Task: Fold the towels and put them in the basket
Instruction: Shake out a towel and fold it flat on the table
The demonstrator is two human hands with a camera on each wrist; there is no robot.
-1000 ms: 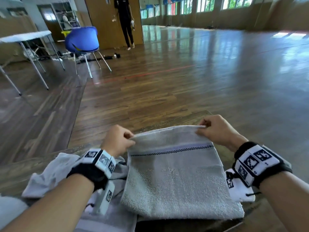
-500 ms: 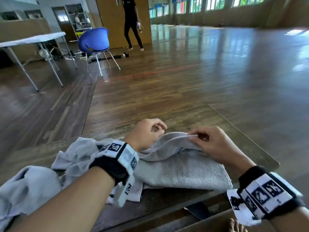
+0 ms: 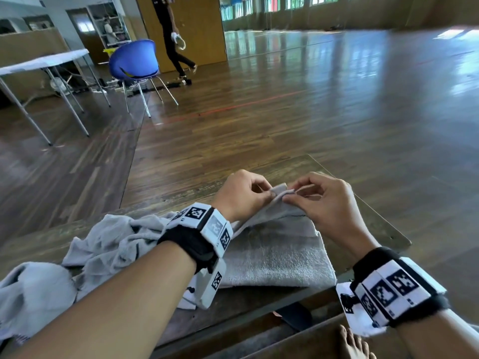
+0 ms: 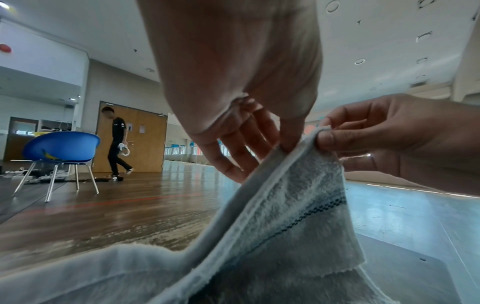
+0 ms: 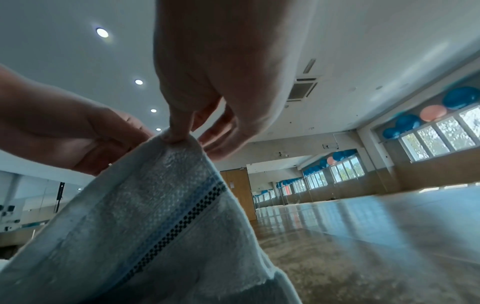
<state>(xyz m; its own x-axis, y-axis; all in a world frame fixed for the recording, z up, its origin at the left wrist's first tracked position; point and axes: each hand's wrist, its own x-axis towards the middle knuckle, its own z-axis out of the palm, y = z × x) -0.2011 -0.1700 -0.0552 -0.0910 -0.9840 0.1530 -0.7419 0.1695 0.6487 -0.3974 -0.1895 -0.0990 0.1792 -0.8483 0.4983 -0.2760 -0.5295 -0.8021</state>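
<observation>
towel [image 3: 280, 257] is the story here, a grey one with a dark checked stripe, lying on the wooden table [image 3: 383, 229] with its far edge lifted up off the lower layer. left hand [image 3: 241, 194] and right hand [image 3: 326, 200] meet just above it, each pinching that raised hem between thumb and forefinger, the other fingers loosely curled, corners brought almost together. from the wrist views the stripe runs down the hanging flap and the hem is gripped tight on both sides. looks like a fold in mid-flight, one towel partway done, so the task is early. next move, by my reckoning, calls for matching the two corners cleanly, then laying the flap down flat without letting the lower layer bunch. to the left sits a crumpled heap of pale cloth [image 3: 111, 244], more towels waiting, probably. no basket in sight in any view. as for writing: only black-and-white square markers on the wrist bands [image 3: 207, 226], no readable words or brands. beyond, a blue chair [image 3: 134, 62] and a person [image 3: 173, 35] walking by.
</observation>
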